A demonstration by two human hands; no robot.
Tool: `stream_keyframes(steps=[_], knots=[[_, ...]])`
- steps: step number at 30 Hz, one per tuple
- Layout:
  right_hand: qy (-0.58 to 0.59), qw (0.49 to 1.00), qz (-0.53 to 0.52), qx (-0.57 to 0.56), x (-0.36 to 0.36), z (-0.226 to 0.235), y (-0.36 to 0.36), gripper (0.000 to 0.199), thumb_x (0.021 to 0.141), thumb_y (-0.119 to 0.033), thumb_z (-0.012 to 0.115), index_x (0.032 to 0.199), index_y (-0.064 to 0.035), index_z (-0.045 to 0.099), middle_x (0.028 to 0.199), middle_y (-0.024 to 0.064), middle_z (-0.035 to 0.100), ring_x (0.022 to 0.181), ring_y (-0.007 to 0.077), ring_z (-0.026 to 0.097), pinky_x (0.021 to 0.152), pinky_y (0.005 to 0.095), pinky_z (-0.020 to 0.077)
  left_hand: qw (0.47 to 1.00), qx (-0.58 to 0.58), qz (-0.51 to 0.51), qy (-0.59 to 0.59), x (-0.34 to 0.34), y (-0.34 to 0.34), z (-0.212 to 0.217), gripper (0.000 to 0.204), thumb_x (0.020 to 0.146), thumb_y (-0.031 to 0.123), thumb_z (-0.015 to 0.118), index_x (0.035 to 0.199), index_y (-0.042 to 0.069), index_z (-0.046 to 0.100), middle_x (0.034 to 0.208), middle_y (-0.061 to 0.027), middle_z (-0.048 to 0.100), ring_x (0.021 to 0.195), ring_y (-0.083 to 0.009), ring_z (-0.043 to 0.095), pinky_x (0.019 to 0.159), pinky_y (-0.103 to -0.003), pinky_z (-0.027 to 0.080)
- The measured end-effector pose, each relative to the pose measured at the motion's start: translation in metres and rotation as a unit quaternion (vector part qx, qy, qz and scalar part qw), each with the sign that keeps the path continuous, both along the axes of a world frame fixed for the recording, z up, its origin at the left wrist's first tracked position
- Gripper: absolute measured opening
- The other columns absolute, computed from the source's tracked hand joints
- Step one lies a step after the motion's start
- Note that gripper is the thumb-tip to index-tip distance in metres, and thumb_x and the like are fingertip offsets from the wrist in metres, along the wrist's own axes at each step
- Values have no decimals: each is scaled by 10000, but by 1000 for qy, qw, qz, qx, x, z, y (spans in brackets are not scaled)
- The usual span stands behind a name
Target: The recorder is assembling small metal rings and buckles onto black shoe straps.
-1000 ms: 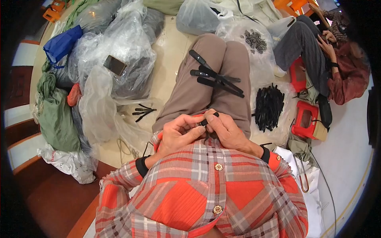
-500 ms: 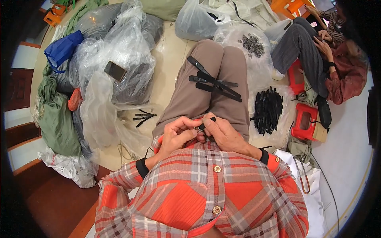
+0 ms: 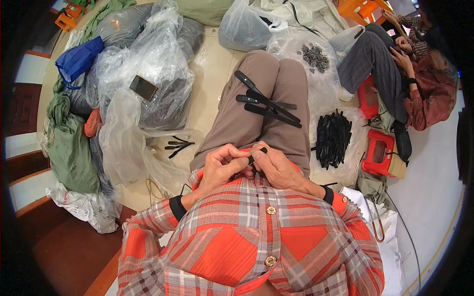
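At six o'clock from the loose black strips (image 3: pixel 270 104) on the lap (image 3: pixel 232 116), the left hand (image 3: pixel 222 164) and right hand (image 3: pixel 274 166) pinch a small black strip (image 3: pixel 251 161). It looks light, fairly stiff and sturdy; its narrow ends probably suit fingertip holds.

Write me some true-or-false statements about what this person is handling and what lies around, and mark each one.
1. The left hand and right hand hold a small black piece between them. True.
2. The phone lies on the person's lap. False: it lies on clear plastic to the left.
3. Several black strips rest on the brown trousers. True.
4. The blue bag is on the person's right. False: it is on the left.
5. A dark heap lies right of the legs. True.
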State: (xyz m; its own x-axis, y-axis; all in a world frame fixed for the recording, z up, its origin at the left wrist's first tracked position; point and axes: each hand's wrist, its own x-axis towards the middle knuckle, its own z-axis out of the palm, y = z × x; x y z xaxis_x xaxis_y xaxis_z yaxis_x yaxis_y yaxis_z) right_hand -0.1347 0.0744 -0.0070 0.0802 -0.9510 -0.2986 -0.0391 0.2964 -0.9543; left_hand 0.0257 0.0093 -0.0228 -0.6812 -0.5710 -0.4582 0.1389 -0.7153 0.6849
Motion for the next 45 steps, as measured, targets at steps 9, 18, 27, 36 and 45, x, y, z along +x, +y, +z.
stream_keyframes(steps=[9, 18, 27, 36, 45], knots=[[-8, 1000, -19, -10, 0, -4, 4, 329, 946, -274, 337, 835, -1, 482, 733, 48, 442, 665, 130, 422, 607, 273, 385, 999, -24, -31, 13, -1, -2, 6, 106, 844, 47, 557, 923, -24, 559, 811, -96, 607, 657, -116, 596, 611, -249, 518], [-241, 961, -95, 100, -2, -7, 3, 309, 939, -258, 334, 724, -50, 414, 655, -9, 402, 620, 82, 370, 581, 228, 341, 999, 20, -22, 43, -1, -2, 8, 99, 833, 20, 559, 918, -29, 557, 800, -113, 602, 653, -130, 595, 614, -297, 546], [-268, 957, -57, 95, -3, 5, -6, 332, 944, -253, 303, 758, -19, 448, 687, 9, 448, 666, 102, 447, 630, 234, 372, 997, 51, -17, 55, -1, -7, 6, 96, 828, 17, 556, 911, -31, 551, 768, -116, 599, 640, -147, 599, 612, -316, 547], [142, 980, 67, -127, -15, 9, -21, 266, 897, -167, 389, 711, -1, 480, 695, 111, 468, 730, 245, 437, 699, 334, 360, 993, -25, -112, -29, -2, -23, 18, 154, 855, 37, 522, 990, -37, 531, 795, -83, 597, 664, -114, 584, 625, -260, 514], [236, 966, 26, -106, -2, 18, -25, 201, 841, -136, 435, 702, -9, 507, 686, 114, 510, 693, 283, 467, 651, 372, 335, 993, -71, -96, -5, -6, -18, 10, 124, 891, 54, 465, 996, -11, 461, 777, -49, 557, 646, -89, 540, 576, -224, 468]])
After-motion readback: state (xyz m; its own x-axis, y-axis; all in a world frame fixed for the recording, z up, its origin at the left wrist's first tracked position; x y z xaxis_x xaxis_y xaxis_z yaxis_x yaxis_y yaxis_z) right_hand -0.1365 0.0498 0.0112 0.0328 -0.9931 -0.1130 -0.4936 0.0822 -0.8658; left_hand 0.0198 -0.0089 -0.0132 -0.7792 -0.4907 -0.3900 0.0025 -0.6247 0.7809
